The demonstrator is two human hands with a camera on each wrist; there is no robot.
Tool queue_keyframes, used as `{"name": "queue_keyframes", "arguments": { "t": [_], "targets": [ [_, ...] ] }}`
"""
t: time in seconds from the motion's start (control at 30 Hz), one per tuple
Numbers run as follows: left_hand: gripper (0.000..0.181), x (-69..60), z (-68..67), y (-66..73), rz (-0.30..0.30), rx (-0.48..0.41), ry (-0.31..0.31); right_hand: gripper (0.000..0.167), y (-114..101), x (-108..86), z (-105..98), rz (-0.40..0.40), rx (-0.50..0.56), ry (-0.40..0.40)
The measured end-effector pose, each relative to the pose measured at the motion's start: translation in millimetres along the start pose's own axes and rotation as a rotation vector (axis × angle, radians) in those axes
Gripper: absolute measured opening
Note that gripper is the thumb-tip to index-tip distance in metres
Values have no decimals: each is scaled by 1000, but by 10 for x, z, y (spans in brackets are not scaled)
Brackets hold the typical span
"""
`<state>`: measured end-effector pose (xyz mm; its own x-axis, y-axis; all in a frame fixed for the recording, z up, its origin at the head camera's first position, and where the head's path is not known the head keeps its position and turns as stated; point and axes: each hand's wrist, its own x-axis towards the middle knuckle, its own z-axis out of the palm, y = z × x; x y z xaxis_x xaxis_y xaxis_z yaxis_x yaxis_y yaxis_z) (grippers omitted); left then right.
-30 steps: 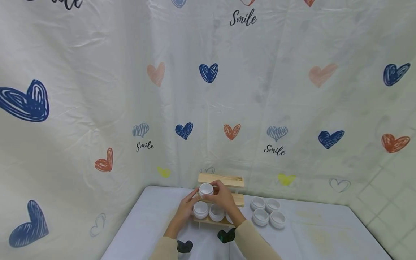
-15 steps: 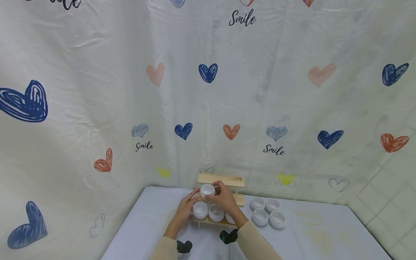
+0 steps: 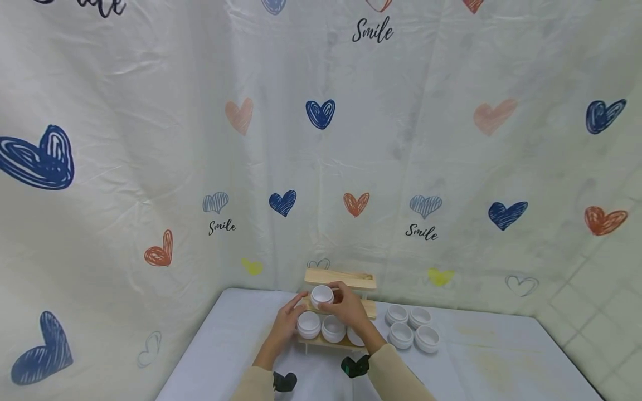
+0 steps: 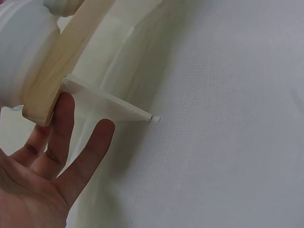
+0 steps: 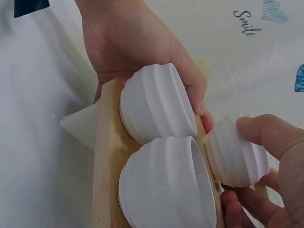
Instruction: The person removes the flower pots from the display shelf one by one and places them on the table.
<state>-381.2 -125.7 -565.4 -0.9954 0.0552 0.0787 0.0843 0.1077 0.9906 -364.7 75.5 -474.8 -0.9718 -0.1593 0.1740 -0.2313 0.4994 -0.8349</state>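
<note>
In the head view, my right hand (image 3: 349,307) pinches a small white ribbed cup (image 3: 322,296) at the middle step of a wooden tiered stand (image 3: 341,277). In the right wrist view this cup (image 5: 232,152) is upright relative to the stand, thumb on one side and fingers on the other. My left hand (image 3: 287,323) is at the stand's left end. Its fairly straight fingers touch the front wooden step (image 4: 71,61) in the left wrist view. Three white cups (image 3: 308,323) sit on that step, the rightmost partly behind my right wrist.
Several more white cups (image 3: 401,335) stand grouped on the white tablecloth (image 3: 491,356) to the right of the stand. Behind the table hangs a pale curtain (image 3: 371,150) printed with hearts. A translucent support leg (image 4: 109,99) shows under the front step.
My right hand and the cup it holds have moved slightly to the right along the middle step. My left hand has stayed by the stand's left end.
</note>
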Motion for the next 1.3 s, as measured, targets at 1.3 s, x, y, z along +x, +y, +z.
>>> {"name": "queue_keyframes", "arguments": {
  "t": [1.3],
  "targets": [
    [59, 37, 8, -37, 35, 9, -11, 58, 77, -300, -240, -7, 237, 135]
  ]
}}
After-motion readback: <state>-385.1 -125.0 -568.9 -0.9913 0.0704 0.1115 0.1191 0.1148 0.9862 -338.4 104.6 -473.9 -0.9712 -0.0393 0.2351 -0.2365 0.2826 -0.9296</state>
